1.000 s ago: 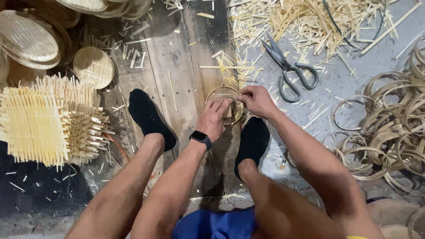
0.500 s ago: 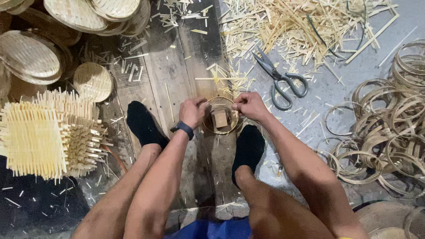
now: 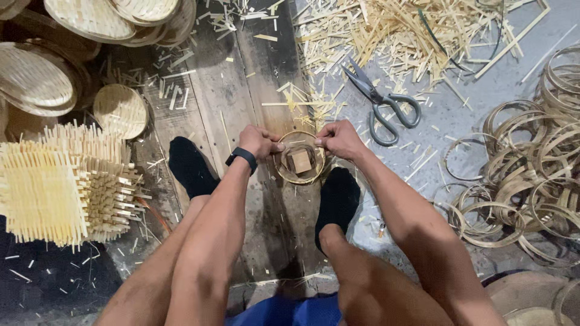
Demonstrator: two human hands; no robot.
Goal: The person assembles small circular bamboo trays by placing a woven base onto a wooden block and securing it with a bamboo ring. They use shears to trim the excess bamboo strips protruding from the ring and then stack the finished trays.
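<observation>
Two hands, left [image 3: 258,142] and right [image 3: 339,139], pinch a thin bamboo hoop [image 3: 298,157] around a wooden block [image 3: 299,160]; uneven pressure could crack it.

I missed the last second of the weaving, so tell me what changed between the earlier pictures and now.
The left hand slid off the top of the bamboo ring to grip its left edge, uncovering a small wooden block inside it. The right hand kept its grip on the right edge. Scissors, feet and hoop pile stayed put.
</observation>
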